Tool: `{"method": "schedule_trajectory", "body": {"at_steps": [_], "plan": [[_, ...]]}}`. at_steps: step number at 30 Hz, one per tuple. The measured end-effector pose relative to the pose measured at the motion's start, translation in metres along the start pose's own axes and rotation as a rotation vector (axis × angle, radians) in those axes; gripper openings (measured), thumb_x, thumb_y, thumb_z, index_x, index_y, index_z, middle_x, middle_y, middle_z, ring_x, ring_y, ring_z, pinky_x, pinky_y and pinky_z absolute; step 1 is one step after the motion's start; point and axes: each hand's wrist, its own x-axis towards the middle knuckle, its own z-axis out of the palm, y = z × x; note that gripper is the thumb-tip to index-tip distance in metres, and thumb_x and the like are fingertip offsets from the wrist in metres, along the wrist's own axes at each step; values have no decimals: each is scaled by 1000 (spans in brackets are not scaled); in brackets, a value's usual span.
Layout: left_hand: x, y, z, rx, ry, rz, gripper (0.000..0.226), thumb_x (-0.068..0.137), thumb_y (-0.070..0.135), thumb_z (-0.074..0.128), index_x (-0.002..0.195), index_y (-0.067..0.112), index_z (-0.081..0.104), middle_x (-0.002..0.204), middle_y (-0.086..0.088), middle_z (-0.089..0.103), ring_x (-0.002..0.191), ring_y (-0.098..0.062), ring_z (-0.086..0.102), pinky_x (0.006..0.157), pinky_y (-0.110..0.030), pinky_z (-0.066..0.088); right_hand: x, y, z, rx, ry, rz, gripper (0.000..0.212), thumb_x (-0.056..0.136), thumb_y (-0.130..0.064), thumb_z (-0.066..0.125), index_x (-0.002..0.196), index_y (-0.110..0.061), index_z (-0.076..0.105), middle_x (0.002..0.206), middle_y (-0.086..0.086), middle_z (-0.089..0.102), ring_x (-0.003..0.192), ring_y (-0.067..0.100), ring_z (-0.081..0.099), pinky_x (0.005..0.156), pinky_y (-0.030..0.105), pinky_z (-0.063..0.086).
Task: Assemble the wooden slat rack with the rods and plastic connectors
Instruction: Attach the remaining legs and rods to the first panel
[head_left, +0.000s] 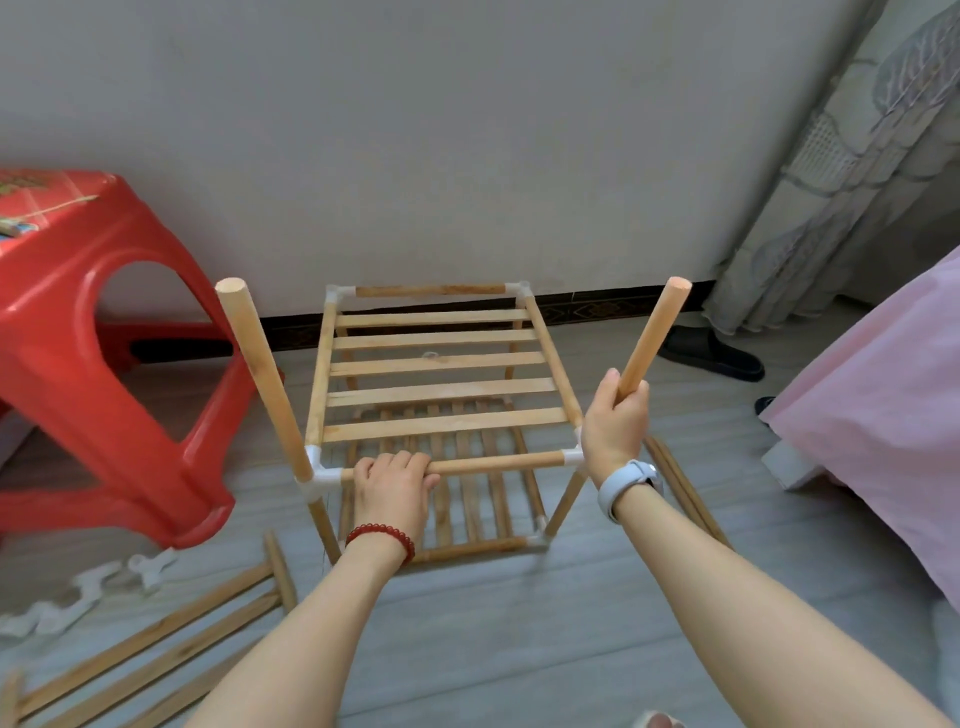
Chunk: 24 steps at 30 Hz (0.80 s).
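Fingers (631, 397) around unmarked rod (655, 332)

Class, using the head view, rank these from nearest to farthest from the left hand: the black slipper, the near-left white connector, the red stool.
From the left hand:
1. Near-left white connector, just to its left.
2. Red stool, farther left.
3. Black slipper, far right by the curtain.

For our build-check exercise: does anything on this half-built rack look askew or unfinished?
Yes. The rod gripped by the right hand leans outward at the near right corner, not upright. The far corner connectors carry no upright rods yet. The left hand holds the front rail.
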Motion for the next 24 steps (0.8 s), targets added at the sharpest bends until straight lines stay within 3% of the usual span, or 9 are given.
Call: {"method": "schedule_trajectory", "body": {"at_steps": [3,5,7,9,12,15,19,22,24], "plan": [[0,7,1,20,-2,-10,24,98,34,40,108,24,59,101,6,61,98,-19,52,93,-32,25,4,0,-10,-16,-37,-6,23,101,-26,36,80,-16,37,66,-2,35,53,11,36,43,9,34],[0,11,-2,56,-35,-23,27,99,37,36,111,26,57,103,8,60,99,-16,52,93,-31,28,4,3,-14,-49,-106,27,15,101,-24,34,96,-11,39,74,0,40,59,10,41,54,19,40],[-1,21,-5,83,-93,-48,29,100,41,31,112,28,55,104,9,59,99,-15,53,90,-30,30,1,15,-18,-158,-169,114,25,101,-19,34,123,-9,38,104,6,48,83,14,53,71,28,46],[-2,43,-2,35,-132,-93,30,100,41,30,111,27,55,104,8,60,99,-16,54,89,-31,30,-2,32,-23,-273,-265,219,45,99,-12,35,143,-11,27,136,11,38,105,22,52,84,33,46],[-2,89,5,-167,-112,-194,28,101,34,30,112,27,56,109,5,61,102,-18,54,89,-32,28,-8,44,-32,-415,-486,330,51,98,-7,29,148,-10,21,147,14,33,126,28,44,96,34,39],[-14,119,16,-255,-119,-99,37,99,24,38,135,22,41,136,1,47,126,-17,41,105,-33,23,-9,46,-42,-442,-513,309,43,98,-9,29,141,-7,34,144,14,39,129,28,43,106,38,37],[-35,126,12,-243,-134,162,51,97,16,40,146,12,25,154,-5,21,145,-21,11,119,-36,8,-6,44,-56,-446,-448,257,29,95,-11,32,117,-14,52,128,14,54,116,30,53,99,47,43],[-61,120,-1,-182,-227,463,48,96,10,40,143,7,32,153,-12,24,144,-26,14,116,-41,21,-17,37,-63,-466,-451,168,21,95,-10,33,99,-18,52,112,12,61,109,30,56,95,47,45],[-79,110,-7,-66,-366,578,41,96,12,40,137,7,42,147,-13,35,137,-29,31,106,-41,37,-33,31,-67,-471,-474,68,23,95,-8,34,93,-18,54,93,4,64,100,27,59,87,41,48]]}}
